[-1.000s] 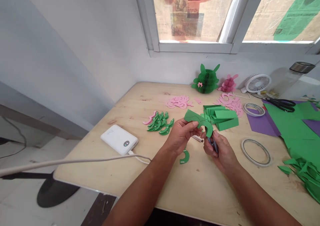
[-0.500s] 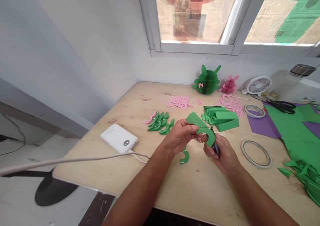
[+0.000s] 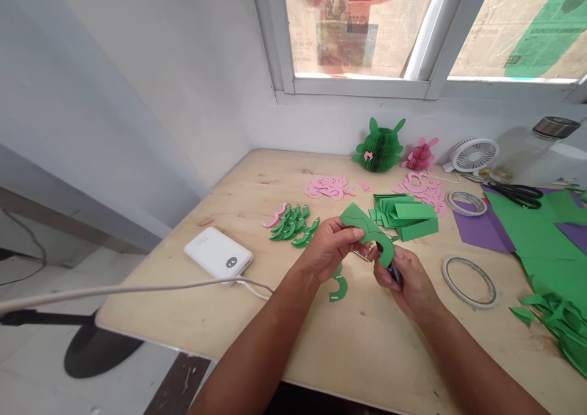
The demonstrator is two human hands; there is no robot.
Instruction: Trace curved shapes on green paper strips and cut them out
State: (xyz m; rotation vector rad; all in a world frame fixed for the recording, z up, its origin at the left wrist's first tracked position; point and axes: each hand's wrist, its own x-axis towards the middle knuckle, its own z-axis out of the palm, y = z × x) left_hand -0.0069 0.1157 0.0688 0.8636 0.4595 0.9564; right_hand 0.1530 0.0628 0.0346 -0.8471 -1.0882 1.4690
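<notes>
The green paper strip point(image 3: 353, 215) is held up between both hands, above the near half of the counter point(image 3: 362, 348), its pencilled wavy line facing up and its right end already a curved band. The left hand point(image 3: 337, 247) has its fingers clamped on the strip, thumb on top. The right hand point(image 3: 409, 280) has its fingers closed round the dark handles of what look to be scissors point(image 3: 395, 274); the blades are largely hidden by the paper, so whether they are apart I cannot tell.

For a clean curve, the right hand should probably hold its angle while the left swings the paper into the blades, the line kept in sight. Short snips suit the tight bends better than full bites, which could nick the narrow band. The left fingertips grip close to the curve, which steadies it, but they should keep clear of the blade path.

A loose green curved piece point(image 3: 338, 290) lies below the left hand, towards the counter's near edge; the green curved pieces point(image 3: 293, 225) are heaped further towards its left edge.
</notes>
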